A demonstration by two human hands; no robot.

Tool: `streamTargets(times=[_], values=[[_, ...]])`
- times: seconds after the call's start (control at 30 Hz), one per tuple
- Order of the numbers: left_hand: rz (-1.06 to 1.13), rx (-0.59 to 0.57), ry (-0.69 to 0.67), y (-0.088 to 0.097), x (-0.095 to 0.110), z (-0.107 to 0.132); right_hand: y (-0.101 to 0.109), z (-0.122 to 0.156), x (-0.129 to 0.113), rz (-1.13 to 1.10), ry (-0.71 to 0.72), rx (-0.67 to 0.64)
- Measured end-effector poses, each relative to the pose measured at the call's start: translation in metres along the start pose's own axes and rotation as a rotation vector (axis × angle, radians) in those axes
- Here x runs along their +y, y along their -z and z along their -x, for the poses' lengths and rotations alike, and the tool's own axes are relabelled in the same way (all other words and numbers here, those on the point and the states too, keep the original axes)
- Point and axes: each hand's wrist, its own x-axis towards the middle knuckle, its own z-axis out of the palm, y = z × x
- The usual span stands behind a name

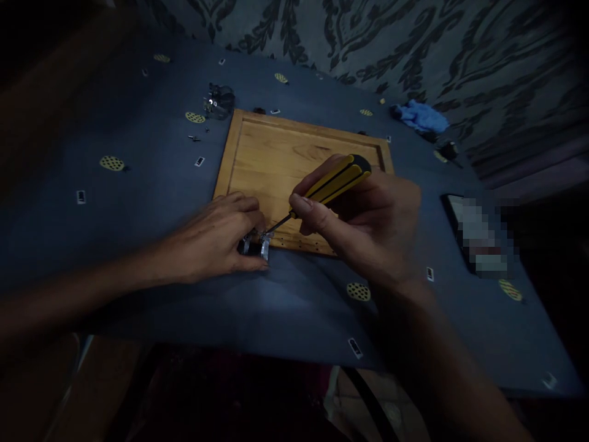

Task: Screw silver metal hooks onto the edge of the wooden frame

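Observation:
My right hand is closed round a screwdriver with a yellow and black handle. Its thin shaft slants down to the left, and the tip meets a small metal part. My left hand pinches that part with fingers and thumb and holds it on the blue tabletop, just at the near left corner of a wooden board. Most of the metal part is hidden under my left fingers.
A clear metal-and-plastic piece lies beyond the board's far left corner. Blue crumpled gloves sit at the far right. A phone lies to the right. Small yellow dotted discs and tiny screws are scattered over the table.

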Motion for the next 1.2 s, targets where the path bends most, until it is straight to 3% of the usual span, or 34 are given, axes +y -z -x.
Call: streamTargets(times=[0.47, 0.9, 1.03, 1.2], values=[[-0.011, 0.001, -0.012, 0.000, -0.001, 0.000, 0.001, -0.001, 0.002, 0.054, 0.047, -0.016], [-0.002, 0.026, -0.007, -0.002, -0.002, 0.000, -0.006, 0.002, 0.008, 0.103, 0.087, 0.056], [-0.001, 0.002, 0.009, -0.001, 0.000, 0.000, -0.001, 0.001, 0.004, 0.099, 0.090, -0.003], [0.000, -0.016, 0.020, 0.001, 0.001, -0.001, 0.011, -0.003, -0.001, 0.049, 0.081, -0.185]])
